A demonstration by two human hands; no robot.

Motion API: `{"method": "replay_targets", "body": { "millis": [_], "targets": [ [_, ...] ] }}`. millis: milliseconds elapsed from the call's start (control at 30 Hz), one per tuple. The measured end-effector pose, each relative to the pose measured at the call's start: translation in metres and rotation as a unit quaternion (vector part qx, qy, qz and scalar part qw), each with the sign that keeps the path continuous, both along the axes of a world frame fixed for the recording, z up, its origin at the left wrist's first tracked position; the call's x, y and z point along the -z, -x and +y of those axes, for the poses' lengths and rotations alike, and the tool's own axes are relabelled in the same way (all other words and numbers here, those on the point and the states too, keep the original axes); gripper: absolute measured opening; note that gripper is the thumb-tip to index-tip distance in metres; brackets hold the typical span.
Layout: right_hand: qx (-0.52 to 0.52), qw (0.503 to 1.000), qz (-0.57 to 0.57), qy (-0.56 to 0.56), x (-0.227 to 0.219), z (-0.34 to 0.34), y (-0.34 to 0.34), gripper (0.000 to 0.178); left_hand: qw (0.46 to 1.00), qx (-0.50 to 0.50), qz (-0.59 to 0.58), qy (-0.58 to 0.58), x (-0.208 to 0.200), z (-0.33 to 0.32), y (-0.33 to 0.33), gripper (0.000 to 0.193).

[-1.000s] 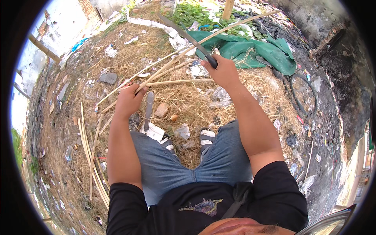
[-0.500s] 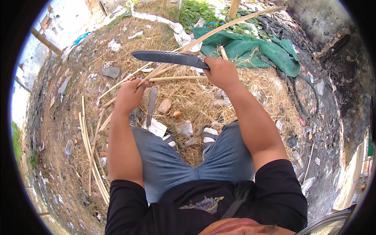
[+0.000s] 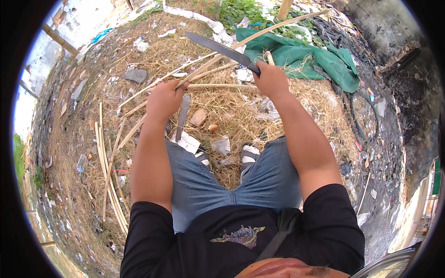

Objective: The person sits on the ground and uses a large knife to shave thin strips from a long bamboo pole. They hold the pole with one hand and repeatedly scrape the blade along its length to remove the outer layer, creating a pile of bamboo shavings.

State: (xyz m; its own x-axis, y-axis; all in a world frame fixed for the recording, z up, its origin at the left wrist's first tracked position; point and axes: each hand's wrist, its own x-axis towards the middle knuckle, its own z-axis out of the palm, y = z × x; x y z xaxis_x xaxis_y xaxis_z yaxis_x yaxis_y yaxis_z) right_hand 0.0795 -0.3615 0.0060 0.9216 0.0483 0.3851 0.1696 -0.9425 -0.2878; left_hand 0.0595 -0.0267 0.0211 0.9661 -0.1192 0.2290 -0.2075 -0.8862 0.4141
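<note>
Head view: both hands and the pieces they hold, placed by the green sheet (image 3: 285,48)

1. Left hand (image 3: 164,99): left of the green sheet and nearer the body, closed on a long pale strip (image 3: 269,29), with the thumb pressed along it
2. Long pale strip: it leaves this grip on the side toward the green sheet, slants over the sheet's far left part and ends beyond it; whether it continues behind the fist cannot be told
3. Right hand (image 3: 272,81): at the near left edge of the green sheet, wrapped around the handle of a dark knife (image 3: 213,45)
4. Dark knife: the blade points leftward from the fist, away from the green sheet, and crosses the strip between the two hands; contact between blade and strip cannot be made out
5. Grey flat blade (image 3: 183,118): on the ground, nearer the body than the green sheet, beside a brown chunk (image 3: 198,117)
6. Loose strips (image 3: 104,160): well to the left of the green sheet, lying close together
</note>
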Motion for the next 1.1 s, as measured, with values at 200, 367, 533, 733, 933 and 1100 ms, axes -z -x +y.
{"method": "replay_targets", "body": {
  "millis": [200,367,533,733,933,1100],
  "targets": [
    [-0.019,0.998,-0.03,0.055,-0.001,0.009,0.002,0.016,0.999,-0.014,0.036,-0.021,-0.002,0.001,0.003,0.048],
    [0.094,0.987,0.04,-0.122,0.009,-0.039,-0.012,0.033,0.999,-0.018,0.029,-0.037,0.005,0.013,-0.003,0.045],
    [-0.007,1.0,-0.011,-0.014,0.002,-0.007,-0.003,0.033,1.0,-0.007,0.005,-0.027,0.005,0.007,0.0,0.045],
    [0.116,0.974,0.091,-0.173,0.006,-0.057,-0.013,0.037,0.998,-0.03,0.019,-0.058,-0.003,0.006,0.005,0.044],
    [0.005,0.998,0.036,-0.043,-0.002,-0.028,-0.007,0.035,0.996,0.019,0.071,0.044,-0.006,0.009,0.005,0.047],
    [0.113,0.973,0.06,-0.192,0.009,-0.069,-0.02,0.034,0.998,-0.01,0.061,0.022,0.0,0.01,0.0,0.048]
  ]
}}
